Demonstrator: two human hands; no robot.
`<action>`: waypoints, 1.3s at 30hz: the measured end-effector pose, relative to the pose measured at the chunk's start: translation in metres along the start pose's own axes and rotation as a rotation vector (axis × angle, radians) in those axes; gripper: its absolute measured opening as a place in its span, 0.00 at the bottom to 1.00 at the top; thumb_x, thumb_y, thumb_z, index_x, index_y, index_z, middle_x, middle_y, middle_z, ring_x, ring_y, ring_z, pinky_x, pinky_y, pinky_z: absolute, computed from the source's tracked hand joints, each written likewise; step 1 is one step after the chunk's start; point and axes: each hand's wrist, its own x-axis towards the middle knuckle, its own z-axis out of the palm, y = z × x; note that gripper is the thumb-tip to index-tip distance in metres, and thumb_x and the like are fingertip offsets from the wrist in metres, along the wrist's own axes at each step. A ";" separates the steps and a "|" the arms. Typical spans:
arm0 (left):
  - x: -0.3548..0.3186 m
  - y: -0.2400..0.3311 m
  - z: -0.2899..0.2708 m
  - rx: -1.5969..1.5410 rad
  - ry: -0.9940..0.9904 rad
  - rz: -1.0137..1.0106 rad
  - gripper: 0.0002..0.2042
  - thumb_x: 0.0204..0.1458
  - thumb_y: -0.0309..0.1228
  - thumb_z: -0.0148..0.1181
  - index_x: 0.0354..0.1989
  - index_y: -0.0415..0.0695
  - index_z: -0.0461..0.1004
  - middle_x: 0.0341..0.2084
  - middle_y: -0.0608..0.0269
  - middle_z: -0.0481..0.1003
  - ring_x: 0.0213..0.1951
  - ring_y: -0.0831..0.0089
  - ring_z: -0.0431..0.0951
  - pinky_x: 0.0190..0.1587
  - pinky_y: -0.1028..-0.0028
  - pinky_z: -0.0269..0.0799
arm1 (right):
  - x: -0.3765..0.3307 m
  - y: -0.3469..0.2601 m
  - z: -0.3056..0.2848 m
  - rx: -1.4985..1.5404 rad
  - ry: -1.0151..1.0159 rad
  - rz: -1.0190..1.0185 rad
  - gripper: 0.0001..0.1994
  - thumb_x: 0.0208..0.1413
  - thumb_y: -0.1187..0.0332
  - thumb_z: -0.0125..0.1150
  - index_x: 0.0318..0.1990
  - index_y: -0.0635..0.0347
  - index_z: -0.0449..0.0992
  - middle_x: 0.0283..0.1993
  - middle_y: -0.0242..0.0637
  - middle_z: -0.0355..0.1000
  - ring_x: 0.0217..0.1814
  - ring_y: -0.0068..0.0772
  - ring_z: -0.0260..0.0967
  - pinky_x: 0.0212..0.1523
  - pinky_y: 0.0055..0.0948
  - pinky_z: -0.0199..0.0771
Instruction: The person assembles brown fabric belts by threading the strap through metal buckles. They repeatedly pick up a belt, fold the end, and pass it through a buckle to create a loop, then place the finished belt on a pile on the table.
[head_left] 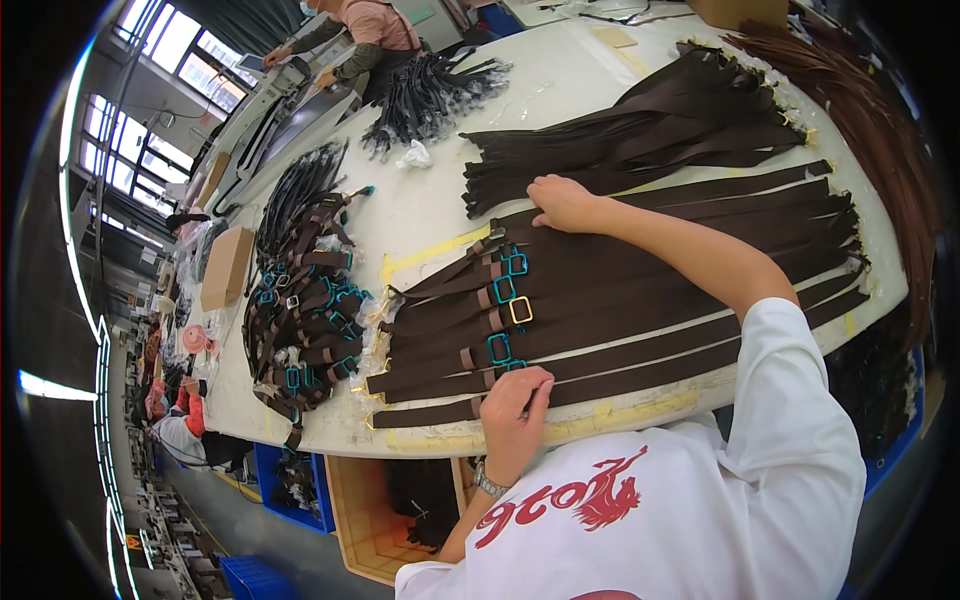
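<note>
Brown straps: a row of long dark brown straps (640, 300) lies side by side across the white table (440, 200), buckle ends lined up together, apparently so both hands can reach them at once.
Left hand: the left hand (515, 405) rests at the near edge, fingers curled and pressed on the nearest strap just right of its loop, seemingly pinning it flat.
Right hand: the right hand (562, 203) lies at the far side of the row, fingers together and bent down onto the farthest strap; whether it pinches anything I cannot tell.
Buckles: teal-wrapped buckles (505, 290) and one bare gold buckle (520, 311) sit between the two hands.
Yellow tape: yellow tape strips (430, 250) mark the table beyond and under the left hand, possibly as alignment guides.
Finished heap: a tangled heap of buckled straps (305, 320) lies well left of the left hand.
Loose bundle: another bundle of plain straps (650, 130) fans out beyond the right hand.
Box: a tan cardboard box (228, 265) sits far left, plain-sided.
Crate: an orange crate (375, 510) stands below the table, beside the left wrist.
</note>
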 end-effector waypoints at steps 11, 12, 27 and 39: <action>-0.035 0.010 -0.044 -0.576 -0.024 -0.515 0.20 0.65 0.22 0.66 0.65 0.36 0.74 0.36 0.59 0.85 0.39 0.77 0.84 0.41 0.74 0.82 | -0.054 -0.105 -0.155 1.218 -0.285 0.097 0.11 0.70 0.73 0.65 0.53 0.67 0.74 0.35 0.33 0.78 0.25 0.15 0.67 0.29 0.19 0.68; -0.030 0.009 -0.050 -0.792 -0.048 -0.520 0.27 0.64 0.20 0.65 0.72 0.39 0.67 0.42 0.55 0.83 0.40 0.77 0.82 0.39 0.76 0.80 | -0.079 -0.126 -0.160 1.322 -0.402 0.134 0.11 0.69 0.73 0.67 0.54 0.67 0.75 0.36 0.35 0.80 0.25 0.15 0.67 0.28 0.19 0.67; 0.039 -0.044 -0.134 -0.477 -0.126 -0.545 0.15 0.63 0.23 0.68 0.57 0.38 0.79 0.33 0.63 0.83 0.29 0.80 0.81 0.33 0.77 0.76 | -0.155 -0.223 -0.110 1.441 -0.757 0.271 0.17 0.78 0.58 0.58 0.63 0.58 0.75 0.33 0.25 0.64 0.32 0.19 0.59 0.33 0.25 0.62; 0.121 -0.276 -0.220 1.091 -0.109 -0.041 0.24 0.47 0.31 0.79 0.55 0.44 0.82 0.60 0.56 0.78 0.70 0.50 0.69 0.66 0.49 0.66 | -0.192 -0.206 -0.106 2.047 -0.730 0.386 0.24 0.81 0.56 0.51 0.61 0.74 0.77 0.33 0.26 0.64 0.33 0.18 0.58 0.34 0.25 0.64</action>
